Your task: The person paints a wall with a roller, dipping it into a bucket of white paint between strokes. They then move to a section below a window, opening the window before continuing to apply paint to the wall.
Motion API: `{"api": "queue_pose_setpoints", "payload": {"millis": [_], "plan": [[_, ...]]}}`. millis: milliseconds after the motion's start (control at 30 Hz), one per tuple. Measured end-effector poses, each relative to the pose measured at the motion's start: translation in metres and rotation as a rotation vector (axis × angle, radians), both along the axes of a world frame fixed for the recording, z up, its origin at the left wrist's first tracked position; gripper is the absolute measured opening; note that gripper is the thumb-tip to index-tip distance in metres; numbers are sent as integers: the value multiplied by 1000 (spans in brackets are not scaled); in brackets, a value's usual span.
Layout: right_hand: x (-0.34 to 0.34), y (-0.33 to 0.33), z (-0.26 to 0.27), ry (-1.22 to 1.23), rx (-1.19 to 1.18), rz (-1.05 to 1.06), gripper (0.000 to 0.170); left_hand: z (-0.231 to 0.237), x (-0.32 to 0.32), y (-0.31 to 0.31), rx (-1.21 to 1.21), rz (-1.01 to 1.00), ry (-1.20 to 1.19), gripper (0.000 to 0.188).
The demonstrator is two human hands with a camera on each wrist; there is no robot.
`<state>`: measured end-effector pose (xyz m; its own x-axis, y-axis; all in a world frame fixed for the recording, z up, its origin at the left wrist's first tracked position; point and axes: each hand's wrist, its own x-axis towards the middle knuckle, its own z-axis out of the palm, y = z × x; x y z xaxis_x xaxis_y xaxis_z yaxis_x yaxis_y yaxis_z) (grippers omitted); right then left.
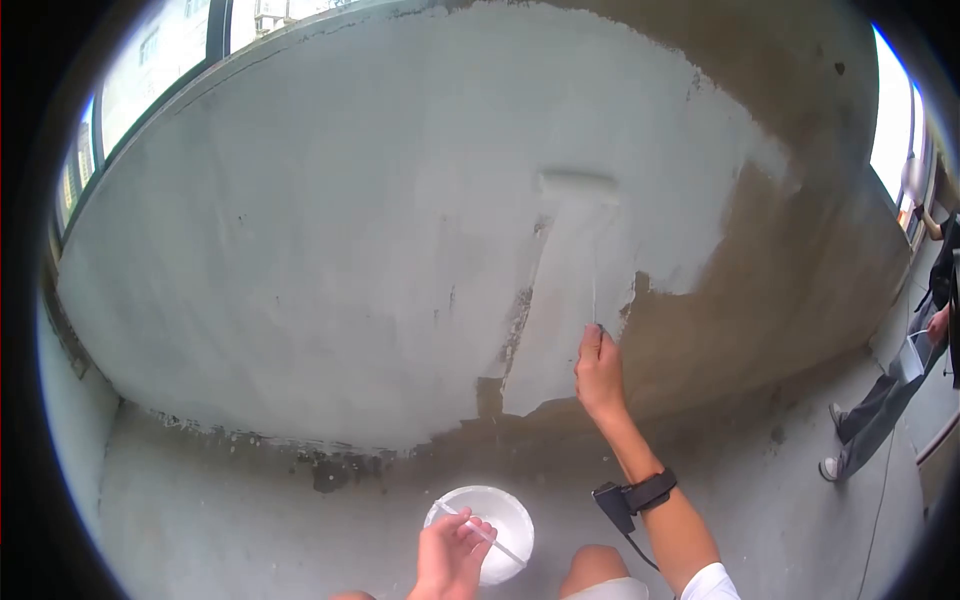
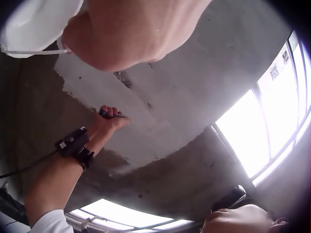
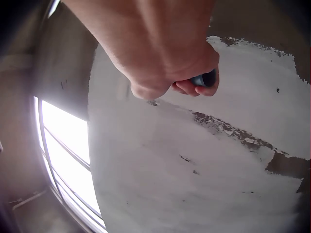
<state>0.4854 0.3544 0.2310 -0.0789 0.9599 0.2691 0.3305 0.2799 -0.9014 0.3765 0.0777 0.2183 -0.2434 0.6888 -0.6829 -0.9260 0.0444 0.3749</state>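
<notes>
My right hand [image 1: 600, 375] grips the handle of a paint roller, thumb along its top. The white roller sleeve [image 1: 578, 187] lies against the wall [image 1: 360, 240], over a pale coat. The dark blue handle end [image 3: 204, 78] pokes out of my fist in the right wrist view. Down by my knees, my left hand [image 1: 448, 555] has its fingers curled round the thin white handle [image 1: 508, 551] of a white bucket [image 1: 524, 517]. The bucket's side [image 2: 29, 34] also shows in the left wrist view; my hand hides part of it.
Bare brown wall [image 1: 740, 310] borders the pale coat at right and below, with rough streaks in the middle. Windows [image 1: 150, 70] line the upper left. On the right stands another person [image 1: 880, 400] with a light container [image 1: 912, 356]. Grey floor [image 1: 250, 540] runs along the wall's foot.
</notes>
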Motion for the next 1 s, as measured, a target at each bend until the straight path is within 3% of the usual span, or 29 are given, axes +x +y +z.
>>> {"api": "queue_pose_setpoints", "payload": {"millis": [600,733,833,1000], "plan": [[-2,-61,-123,-126,-83,21,39,5,-10,-6,-47,18,-8,15],[-13,-69,-89,-91,-108,8,38,8,-10,-5,-49,2,-4,15],[-21,-49,-64,-24,16,32,39,4,-10,-6,-30,1,-10,15],[-25,-31,-10,-109,52,54,40,6,-9,-4,-60,13,-3,16]]}}
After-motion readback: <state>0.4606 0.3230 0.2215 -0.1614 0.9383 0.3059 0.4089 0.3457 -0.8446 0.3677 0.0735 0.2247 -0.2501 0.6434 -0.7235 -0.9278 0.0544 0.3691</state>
